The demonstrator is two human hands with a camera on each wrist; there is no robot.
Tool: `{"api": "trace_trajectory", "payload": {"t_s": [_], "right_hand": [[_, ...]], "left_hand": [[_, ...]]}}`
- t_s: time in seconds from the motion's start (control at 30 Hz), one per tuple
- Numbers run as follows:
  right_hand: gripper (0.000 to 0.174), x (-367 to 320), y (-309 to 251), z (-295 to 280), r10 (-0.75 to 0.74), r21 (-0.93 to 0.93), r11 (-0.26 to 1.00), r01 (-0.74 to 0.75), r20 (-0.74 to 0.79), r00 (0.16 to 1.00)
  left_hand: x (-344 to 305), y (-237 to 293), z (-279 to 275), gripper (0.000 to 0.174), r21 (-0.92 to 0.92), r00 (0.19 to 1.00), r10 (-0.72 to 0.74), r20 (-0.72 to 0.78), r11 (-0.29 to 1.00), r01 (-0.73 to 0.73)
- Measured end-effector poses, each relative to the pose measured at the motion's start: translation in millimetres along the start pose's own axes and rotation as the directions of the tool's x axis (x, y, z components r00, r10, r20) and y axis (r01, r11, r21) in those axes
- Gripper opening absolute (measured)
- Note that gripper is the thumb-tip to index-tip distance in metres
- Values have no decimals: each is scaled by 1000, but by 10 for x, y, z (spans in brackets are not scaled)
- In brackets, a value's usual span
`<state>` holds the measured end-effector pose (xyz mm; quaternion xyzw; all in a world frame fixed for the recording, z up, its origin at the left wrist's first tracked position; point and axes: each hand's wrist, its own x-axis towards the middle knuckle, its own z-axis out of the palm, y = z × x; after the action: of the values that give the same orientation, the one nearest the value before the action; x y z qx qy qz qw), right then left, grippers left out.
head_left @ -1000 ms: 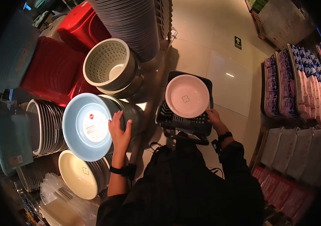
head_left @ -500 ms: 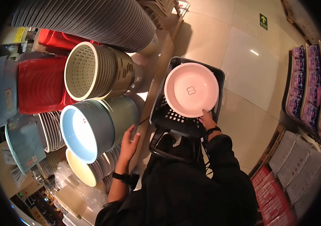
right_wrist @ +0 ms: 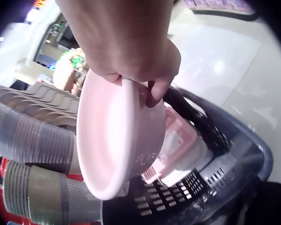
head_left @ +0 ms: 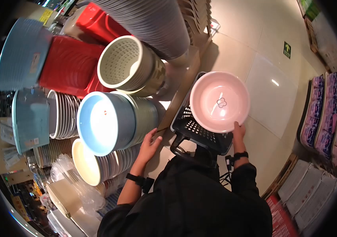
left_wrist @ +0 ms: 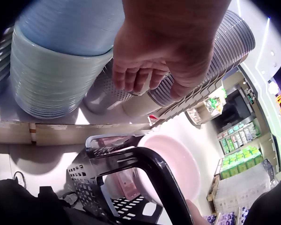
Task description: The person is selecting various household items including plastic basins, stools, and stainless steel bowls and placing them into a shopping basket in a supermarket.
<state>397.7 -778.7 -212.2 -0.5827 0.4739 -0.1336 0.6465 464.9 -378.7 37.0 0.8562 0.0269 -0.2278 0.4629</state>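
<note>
The right hand point(head_left: 238, 136) pinches the near rim of a pink basin point(head_left: 219, 100) with a flower mark inside. In the right wrist view that hand point(right_wrist: 136, 61) has its thumb and fingers over the rim, and the basin point(right_wrist: 105, 136) hangs tilted above a black basket point(right_wrist: 253, 154). Inside the basket lies a pink plastic item point(right_wrist: 178, 136). The left hand point(head_left: 148, 148) holds nothing, its fingers loosely extended near the stacked blue basins point(head_left: 123, 122); in the left wrist view this hand point(left_wrist: 164, 56) is beside the pale green stack point(left_wrist: 51, 75).
Cream basins point(head_left: 85, 162), perforated bins point(head_left: 121, 63), red tubs point(head_left: 71, 65) and tall grey stacks point(head_left: 152, 23) crowd the left display. A wooden-edged platform point(head_left: 190, 79) borders the tiled floor point(head_left: 271, 91). Wrapped purple packs point(head_left: 326, 114) stand at the right.
The right hand has lifted the pink basin from the basket, and it appears larger. The left hand has moved away from the blue basins. The head view has shifted.
</note>
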Motion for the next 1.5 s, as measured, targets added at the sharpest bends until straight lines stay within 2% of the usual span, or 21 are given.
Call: {"api": "trace_trajectory", "payload": {"t_s": [0.17,0.27,0.33,0.43,0.47,0.57,0.63,0.7,0.73,0.77,0.8,0.83,0.9,0.93,1.0,1.03,1.1,1.23,1.33,1.4,1.5], "right_hand": [[31,-771,-1338,-478,-227,71,973,221,89,970],[31,-1380,-2032,-462,-350,104,936,337,158,923],[34,-1734,-2384,-253,-415,95,910,404,254,874],[33,-2258,-2747,284,-497,179,865,469,437,750],[32,-2413,-2830,508,-523,187,842,506,514,680],[27,-2810,-2910,1260,-525,239,820,520,676,518],[23,-3099,-2971,1796,-508,273,821,501,751,422],[28,-3513,-2966,2293,-634,343,657,672,733,245],[32,-3749,-2937,2509,-588,376,724,579,775,232],[37,-3989,-2902,2718,-543,396,782,481,812,213],[40,-4194,-2842,2929,-540,421,772,476,830,142],[44,-4384,-2755,3146,-537,445,761,472,840,74],[46,-4714,-2522,3606,-602,525,664,532,798,-35],[48,-4958,-2529,3690,-556,483,661,574,829,-57],[49,-5343,-2453,3883,-502,448,623,641,858,-113],[50,-5522,-2397,3969,-493,456,593,664,857,-148],[54,-5755,-2254,4197,-439,426,559,712,880,-181],[61,-6029,-1949,4678,-347,367,447,815,912,-220],[63,-6147,-1755,4953,-242,261,397,880,955,-174],[63,-6155,-1661,5076,-219,231,372,899,963,-157],[64,-6175,-1558,5169,-178,185,339,922,975,-130]], "left_hand": [[-33,142,-172,60,-224,987,154,-42,962,-159],[-205,298,-402,66,-446,953,293,-74,845,-295],[-406,354,-644,70,-500,917,371,-145,772,-392],[-930,460,-999,75,-576,852,430,-300,630,-521],[-1117,385,-1122,76,-492,845,388,-368,690,-531],[-1625,108,-1526,73,-402,737,301,-606,683,-610],[-1950,-50,-1669,60,-340,619,213,-756,681,-649],[-2255,-216,-1784,55,-301,513,119,-850,689,-659],[-2389,-302,-1830,55,-285,488,105,-866,698,-657],[-2505,-404,-1873,54,-265,423,48,-905,714,-648],[-2613,-514,-1921,54,-247,356,-4,-934,727,-640],[-2718,-652,-1971,54,-236,335,-10,-942,730,-642],[-2890,-948,-2073,55,-186,147,-123,-981,796,-575],[-2968,-1051,-2140,55,-181,130,-128,-983,793,-582],[-3088,-1260,-2277,61,-204,4,-247,-969,789,-580],[-3112,-1374,-2343,61,-200,-7,-252,-968,785,-586],[-3126,-1617,-2485,59,-133,-164,-270,-949,812,-569],[-3150,-2122,-2796,63,-215,-94,-309,-947,821,-529],[-3075,-2492,-3017,65,-228,-69,-297,-952,843,-486],[-3017,-2717,-3104,75,-321,46,-341,-939,818,-478],[-2879,-3007,-3175,74,-288,33,-306,-952,850,-441]]}}
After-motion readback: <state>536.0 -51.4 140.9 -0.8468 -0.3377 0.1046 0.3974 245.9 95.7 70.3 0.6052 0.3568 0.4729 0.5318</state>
